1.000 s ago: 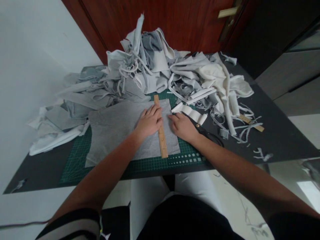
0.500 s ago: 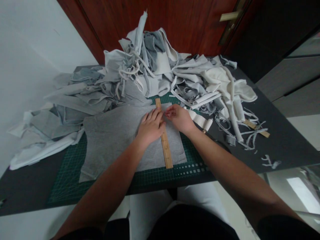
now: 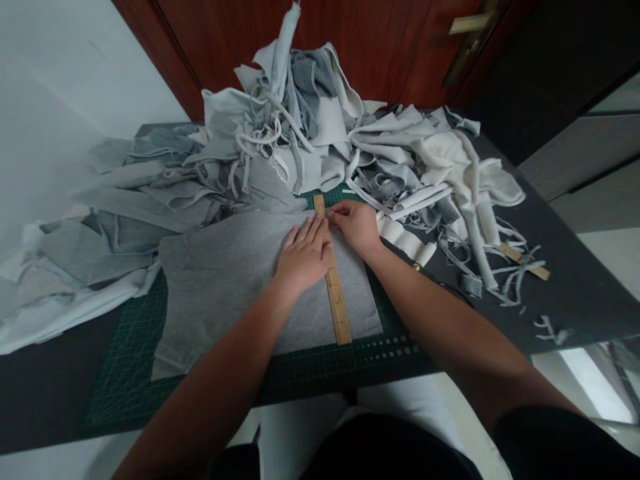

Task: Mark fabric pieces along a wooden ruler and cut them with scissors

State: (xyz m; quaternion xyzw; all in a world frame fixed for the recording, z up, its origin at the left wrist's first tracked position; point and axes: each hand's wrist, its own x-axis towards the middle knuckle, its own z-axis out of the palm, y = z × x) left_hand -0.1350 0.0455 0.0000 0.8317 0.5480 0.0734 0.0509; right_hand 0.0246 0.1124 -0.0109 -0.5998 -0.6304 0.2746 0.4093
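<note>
A grey piece of knit fabric [image 3: 220, 273] lies spread over a green cutting mat [image 3: 125, 360]. Across its right part runs a wooden ruler [image 3: 337, 300], pointing away from me. My left hand [image 3: 304, 257] lies flat, its fingers stretched out over the ruler's upper half and the fabric beside it. Just right of the ruler, close to the fabric's far edge, my right hand [image 3: 356, 225] has its thumb and fingers pinched together. Whatever sits in that pinch is too small or hidden to make out.
Heaped grey and white fabric scraps [image 3: 320, 133] cover the table's back and left side. A white fabric strip [image 3: 407, 241] lies beside my right forearm. Further right are another wooden piece [image 3: 523, 260] and thin offcuts [image 3: 553, 330]. A wooden door [image 3: 390, 53] stands behind.
My right hand has shifted slightly away from me along the ruler, toward the fabric's far edge. The left hand stays on the ruler. The whole view has moved a little.
</note>
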